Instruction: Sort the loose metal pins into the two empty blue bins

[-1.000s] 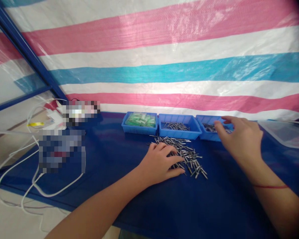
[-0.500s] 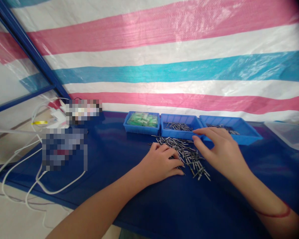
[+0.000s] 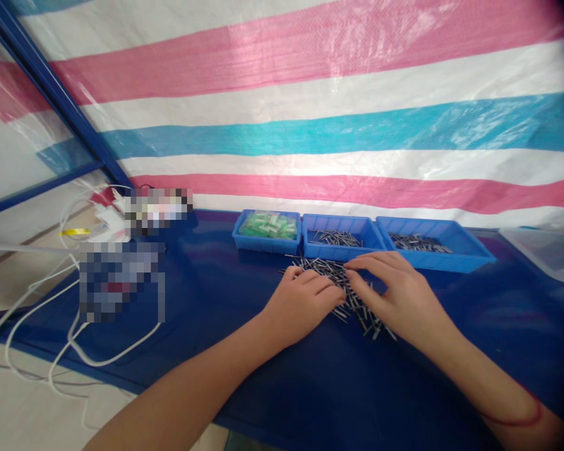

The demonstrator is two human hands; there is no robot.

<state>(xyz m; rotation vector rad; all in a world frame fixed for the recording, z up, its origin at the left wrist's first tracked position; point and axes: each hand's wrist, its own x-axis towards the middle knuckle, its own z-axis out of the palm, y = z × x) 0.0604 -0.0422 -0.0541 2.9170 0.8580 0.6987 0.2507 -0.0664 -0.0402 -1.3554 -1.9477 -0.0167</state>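
A loose pile of thin metal pins (image 3: 326, 268), silver and dark and resembling small drill bits, lies on the blue table in front of the bins. My left hand (image 3: 305, 299) rests on the pile's left side, its fingers curled down and the thumb drawn in against them. Whatever those fingers hold is hidden. Over the right part of the pile is my right hand (image 3: 395, 288), thumb and forefinger slightly apart with no piece visible between them. Behind the pile, the middle blue bin (image 3: 336, 252) and the right blue bin (image 3: 444, 260) contain similar pins.
The left blue bin (image 3: 266, 243) holds green-and-clear packets (image 3: 270, 225). A clear plastic lid or tray (image 3: 540, 257) lies at the far right. White cables (image 3: 103, 362) loop over the table's left edge, near blurred items. A striped sheet (image 3: 310, 138) hangs behind.
My right hand has moved left and slightly down, from beside the bins to over the pile. My left hand's thumb and forefinger have drawn together.
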